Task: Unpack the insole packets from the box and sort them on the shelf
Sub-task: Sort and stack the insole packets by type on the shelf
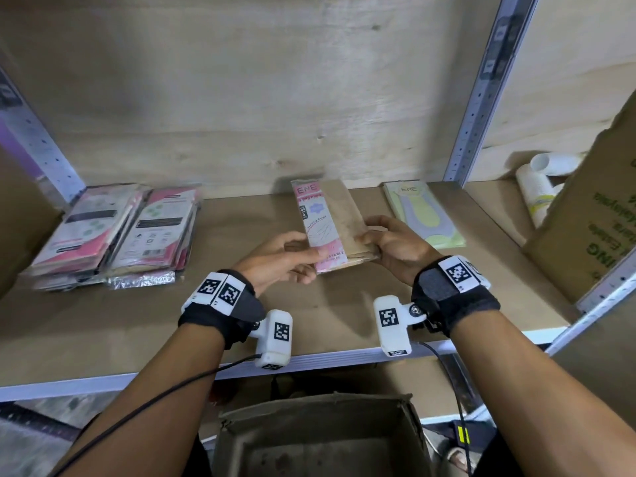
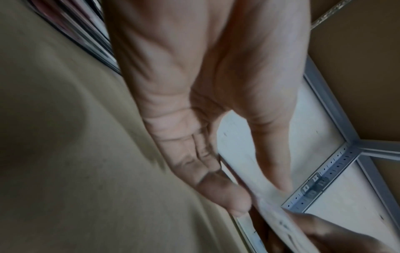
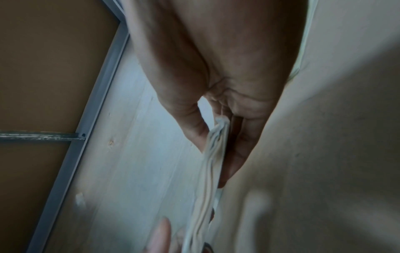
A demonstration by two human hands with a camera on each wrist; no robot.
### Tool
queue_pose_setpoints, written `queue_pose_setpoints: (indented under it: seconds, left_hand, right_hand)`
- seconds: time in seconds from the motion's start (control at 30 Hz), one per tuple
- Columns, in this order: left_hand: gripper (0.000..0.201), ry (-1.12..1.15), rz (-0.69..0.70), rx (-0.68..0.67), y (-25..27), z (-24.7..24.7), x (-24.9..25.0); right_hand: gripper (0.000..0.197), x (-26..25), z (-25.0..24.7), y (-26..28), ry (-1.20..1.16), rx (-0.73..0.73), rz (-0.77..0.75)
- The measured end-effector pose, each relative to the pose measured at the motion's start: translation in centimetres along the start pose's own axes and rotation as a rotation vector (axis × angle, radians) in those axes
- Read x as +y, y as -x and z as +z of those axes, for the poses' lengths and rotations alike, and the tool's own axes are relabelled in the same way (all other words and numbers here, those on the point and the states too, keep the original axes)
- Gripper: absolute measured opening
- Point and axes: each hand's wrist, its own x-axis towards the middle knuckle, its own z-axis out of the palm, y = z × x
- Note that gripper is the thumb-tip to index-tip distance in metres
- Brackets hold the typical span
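Observation:
Above the middle of the brown shelf board [image 1: 309, 315], both hands hold a small stack of insole packets [image 1: 347, 222]. A pink packet [image 1: 318, 225] lies on top, shifted left over the brown backs of the others. My left hand [image 1: 292, 256] pinches the pink packet's near left edge, thumb on top and fingers beneath. In the left wrist view the left hand [image 2: 259, 198] pinches a pale packet edge [image 2: 275, 208]. My right hand [image 1: 378, 239] grips the stack's right edge. The right wrist view shows the right hand [image 3: 213, 164] holding several thin packet edges [image 3: 205, 196].
Two piles of pink packets [image 1: 113, 235] lie at the shelf's left. A yellow-green packet [image 1: 423, 215] lies just right of my right hand. White paper cups [image 1: 540, 191] and a large carton [image 1: 592, 228] stand at the far right. An open cardboard box [image 1: 320, 438] sits below the shelf edge.

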Motion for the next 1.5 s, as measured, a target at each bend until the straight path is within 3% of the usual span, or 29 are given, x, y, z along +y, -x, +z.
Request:
queue_pose_setpoints:
  seconds: [0.13,0.27,0.5,0.77,0.83,1.0,1.17,1.5]
  left_hand:
    - [0.045,-0.049,-0.022,0.058,-0.3,0.6,-0.2]
    - [0.046,-0.101,-0.058,0.126,-0.8,0.7,-0.5]
    - [0.045,-0.15,-0.055,0.169,-1.3,0.7,-0.6]
    - [0.065,-0.305,-0.115,0.303,-1.9,0.5,-0.8]
    - [0.053,-0.369,-0.101,0.326,-2.2,0.6,-0.8]
    - [0.02,-0.371,-0.097,0.277,-3.0,1.4,-0.8]
    - [0.032,-0.289,-0.1,0.224,-4.2,1.9,0.0]
    - [0.019,-0.171,-0.073,0.148,-5.9,3.5,0.5]
  right_hand:
    - [0.038,0.2,0.0,-0.2,0.068,0.009,0.014]
    - [0.045,0.3,-0.3,-0.4,0.333,0.002,0.063]
    - [0.055,0.6,-0.7,-1.6,0.548,0.056,0.05]
    - [0.066,0.9,-0.8,-1.8,0.739,0.131,0.067]
    - [0.066,0.9,-0.7,-1.7,0.747,0.12,0.064]
    - [0.062,0.7,-0.3,-1.8,0.675,0.084,0.068]
    - [0.058,0.1,-1.2,-2.1,0.645,0.111,0.056]
    - [0.052,-0.4,-2.9,-2.7,0.671,0.161,0.048]
